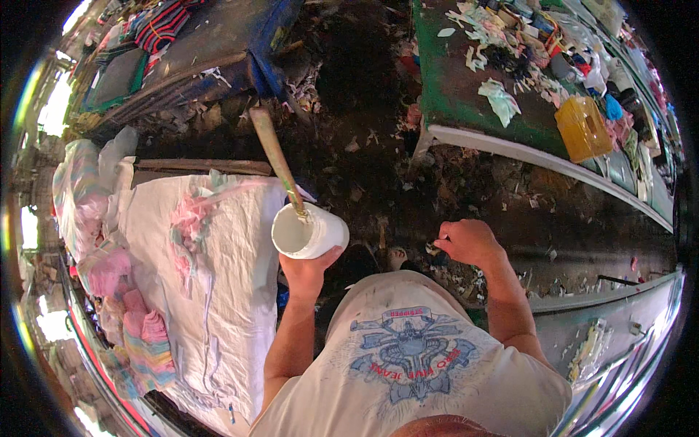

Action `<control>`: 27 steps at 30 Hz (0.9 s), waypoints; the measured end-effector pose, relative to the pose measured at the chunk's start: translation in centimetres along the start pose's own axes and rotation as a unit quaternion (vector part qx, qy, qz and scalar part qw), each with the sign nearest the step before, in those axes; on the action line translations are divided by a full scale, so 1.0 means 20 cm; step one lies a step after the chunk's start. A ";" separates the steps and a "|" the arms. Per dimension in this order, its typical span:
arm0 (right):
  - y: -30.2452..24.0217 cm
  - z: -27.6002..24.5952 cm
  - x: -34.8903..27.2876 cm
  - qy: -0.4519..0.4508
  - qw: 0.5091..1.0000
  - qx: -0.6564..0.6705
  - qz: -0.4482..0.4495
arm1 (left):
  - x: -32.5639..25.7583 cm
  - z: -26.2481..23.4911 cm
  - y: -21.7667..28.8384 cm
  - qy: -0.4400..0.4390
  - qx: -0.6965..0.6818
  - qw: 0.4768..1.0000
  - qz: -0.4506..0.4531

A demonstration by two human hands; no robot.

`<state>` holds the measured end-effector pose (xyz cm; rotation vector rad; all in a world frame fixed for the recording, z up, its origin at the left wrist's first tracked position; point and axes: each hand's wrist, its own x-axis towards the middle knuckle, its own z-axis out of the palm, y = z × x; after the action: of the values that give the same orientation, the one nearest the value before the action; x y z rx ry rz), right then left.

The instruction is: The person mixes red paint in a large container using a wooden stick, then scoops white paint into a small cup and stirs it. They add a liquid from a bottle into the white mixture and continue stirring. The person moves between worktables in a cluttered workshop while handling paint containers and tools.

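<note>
My left hand [304, 277] is wrapped round a white tub [331, 231], tilted so that its mouth shows. Out of the tub leans a flat wooden stick [275, 156], its lower end inside and its upper end pointing away to the far left; what is at the lower end is hidden. To the right, held over the floor, my right hand [468, 242] is closed with curled fingers. Whether something small sits at its fingertips I cannot make out. Beside my left arm is a table covered with white cloth [244, 291], with pink fabric strips [191, 222] on it.
Folded pastel fabric [145, 328] lies along the covered table's left side. A green-edged table [466, 109] at far right bears scraps and a yellow jerrycan [580, 130]. A dark table [211, 36] stands far left. Scraps litter the dark floor [364, 146] between them.
</note>
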<state>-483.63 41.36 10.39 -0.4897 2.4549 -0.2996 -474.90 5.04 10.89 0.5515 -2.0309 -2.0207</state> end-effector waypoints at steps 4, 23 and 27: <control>-0.10 -0.18 0.36 -0.021 0.999 -0.010 -0.049 | 0.26 0.00 0.00 0.062 -0.041 0.997 -0.006; -0.53 -1.07 2.16 -0.141 0.958 -0.154 -0.196 | 1.89 -0.08 0.25 0.182 -0.116 0.975 -0.042; -0.44 -1.24 2.50 -0.148 0.959 -0.171 -0.173 | 2.35 0.04 0.31 0.206 -0.068 0.974 0.069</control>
<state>-533.66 15.23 6.56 -1.0393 2.1225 0.0624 -518.39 -13.83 12.19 0.7097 -1.6282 -1.7705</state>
